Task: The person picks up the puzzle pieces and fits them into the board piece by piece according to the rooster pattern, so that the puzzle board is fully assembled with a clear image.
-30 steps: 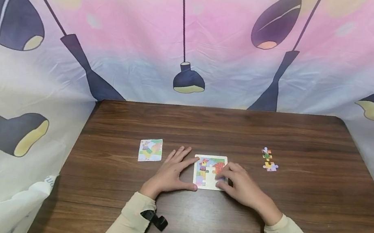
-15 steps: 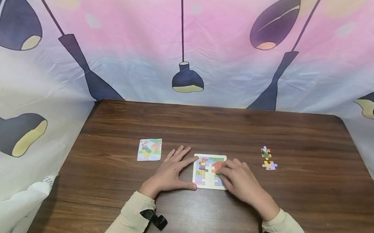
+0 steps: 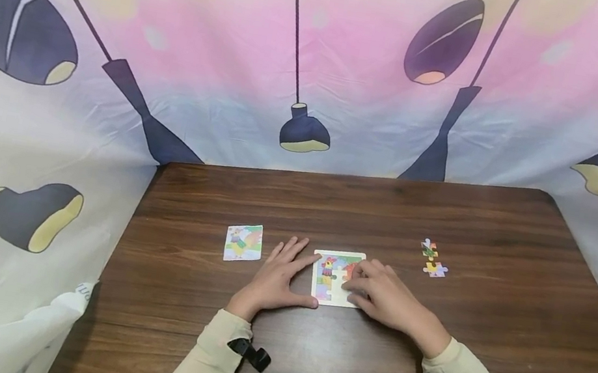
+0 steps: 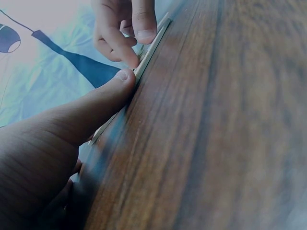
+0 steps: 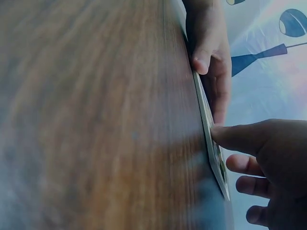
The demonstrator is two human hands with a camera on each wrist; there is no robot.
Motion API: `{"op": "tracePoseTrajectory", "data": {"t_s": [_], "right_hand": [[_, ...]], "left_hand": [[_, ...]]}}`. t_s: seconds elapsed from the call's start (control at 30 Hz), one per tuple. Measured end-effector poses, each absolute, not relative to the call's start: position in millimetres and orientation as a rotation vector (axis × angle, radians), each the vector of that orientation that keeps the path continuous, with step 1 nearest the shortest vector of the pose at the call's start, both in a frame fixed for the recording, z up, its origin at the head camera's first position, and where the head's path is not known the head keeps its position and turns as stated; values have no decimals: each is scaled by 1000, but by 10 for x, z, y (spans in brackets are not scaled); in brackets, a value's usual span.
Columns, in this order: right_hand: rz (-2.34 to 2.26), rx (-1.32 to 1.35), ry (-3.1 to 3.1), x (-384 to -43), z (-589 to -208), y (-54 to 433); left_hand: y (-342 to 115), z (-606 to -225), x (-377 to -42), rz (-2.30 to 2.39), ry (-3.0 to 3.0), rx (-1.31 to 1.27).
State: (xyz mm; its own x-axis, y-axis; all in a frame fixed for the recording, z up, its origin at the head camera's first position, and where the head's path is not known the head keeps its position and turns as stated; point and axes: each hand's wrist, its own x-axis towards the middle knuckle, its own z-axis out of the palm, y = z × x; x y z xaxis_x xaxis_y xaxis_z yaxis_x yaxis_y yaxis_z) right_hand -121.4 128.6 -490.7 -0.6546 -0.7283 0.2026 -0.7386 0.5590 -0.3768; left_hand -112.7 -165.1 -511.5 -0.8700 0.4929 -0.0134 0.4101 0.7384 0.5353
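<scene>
In the head view a white-bordered jigsaw puzzle board (image 3: pixel 336 296) lies flat on the table. Rooster-picture pieces fill its left side and top, and a pale bare patch shows near its middle. My left hand (image 3: pixel 276 280) is spread at the board's left edge, with thumb and forefinger touching the two left corners. Over the right part is my right hand (image 3: pixel 384 295), its bent fingers apart and fingertips at the pieces. It hides the lower right of the board. In the right wrist view one fingertip (image 5: pixel 218 133) touches the board (image 5: pixel 207 117); no piece shows between the fingers.
Loose jigsaw pieces (image 3: pixel 435 269) lie on the brown wooden table (image 3: pixel 296 206) to the right. A small rooster picture card (image 3: pixel 244 243) lies left of my left hand. A curtain printed with lamps (image 3: pixel 224 68) hangs behind the table.
My right hand first drew its fingertips together higher on the board's right side, then shifted slightly down with thumb and fingers apart again. My left hand stays at the board's edge.
</scene>
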Motion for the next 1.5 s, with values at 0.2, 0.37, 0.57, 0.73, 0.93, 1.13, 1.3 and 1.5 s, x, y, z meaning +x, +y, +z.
{"op": "tracePoseTrajectory", "data": {"t_s": [0.2, 0.37, 0.57, 0.73, 0.93, 1.13, 1.3, 1.5], "right_hand": [[753, 1304, -2792, -1248, -4908, 1301], [838, 1273, -2796, -1258, -4896, 1319], [797, 1239, -2826, -1224, -4894, 1321], [787, 1235, -2806, -1197, -4909, 1323], [858, 1224, -2764, -1195, -4924, 1372], [1047, 1088, -2656, -1282, -4956, 1635], [926, 853, -2644, -1411, -4968, 2130], [833, 622, -2815, -1438, -4979, 2635]], "left_hand": [[-1658, -5133, -1133, 799, 2796, 726], [-1664, -5139, -1132, 794, 2791, 719], [-1660, -5127, -1129, 810, 2780, 716], [-1656, -5121, -1131, 804, 2787, 723], [-1650, -5124, -1136, 804, 2785, 724], [-1645, -5141, -1130, 809, 2789, 736], [-1640, -5154, -1127, 810, 2788, 744], [-1649, -5150, -1145, 819, 2799, 759]]}}
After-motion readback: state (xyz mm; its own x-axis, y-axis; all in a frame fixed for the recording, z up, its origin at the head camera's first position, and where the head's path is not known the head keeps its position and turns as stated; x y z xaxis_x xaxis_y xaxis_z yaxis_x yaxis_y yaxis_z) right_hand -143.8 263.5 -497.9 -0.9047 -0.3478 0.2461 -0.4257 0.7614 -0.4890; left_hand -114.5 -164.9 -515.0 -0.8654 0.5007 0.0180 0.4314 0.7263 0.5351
